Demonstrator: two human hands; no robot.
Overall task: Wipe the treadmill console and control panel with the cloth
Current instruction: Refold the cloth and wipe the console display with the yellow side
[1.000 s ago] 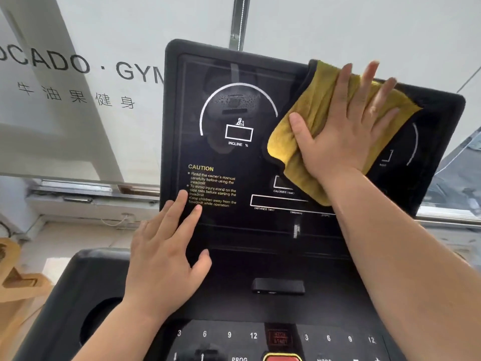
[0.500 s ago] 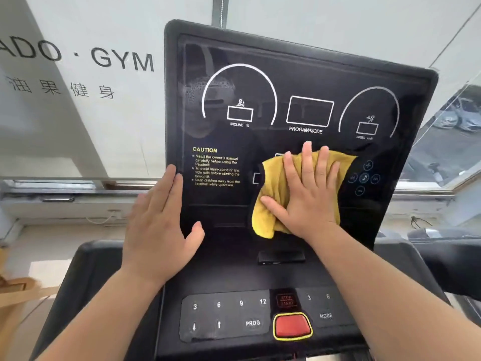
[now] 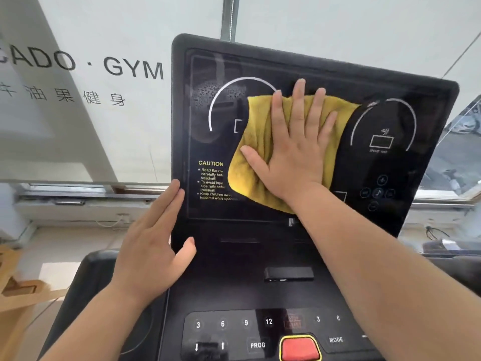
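- Across the middle of the treadmill's upright display [image 3: 307,74], your right hand [image 3: 299,152] lies flat with fingers spread, pinning the yellow cloth [image 3: 257,152] to the glass; it presses rather than grips, so only palm pressure holds the cloth there.
- At the display's lower left edge, your left hand [image 3: 153,241] is open and empty, fingers together against the frame, apparently steadying the panel.
- Droplets or speckled residue [image 3: 208,93] sit at the upper left, beside the white arc, outside the cloth's reach. Likely slip: you sweep the center and leave that patch, along with the corners.
- With nothing pinching the cloth, a fast stroke or a lifted palm could let it bunch or slide down the sloped glass toward the lower deck.
- Touch icons [image 3: 378,192] lie just right of the cloth's lower edge. A hard pass over them might trigger a setting, if the machine is powered; the frame does not show whether it is.
- Below, the button panel [image 3: 234,332] with the red stop button [image 3: 299,349] looks untouched by the cloth. Your right forearm crosses above it, and leaning in could press a key.
- Bare fingertips overhanging the cloth's top edge rest on the glass and may leave fresh smears.
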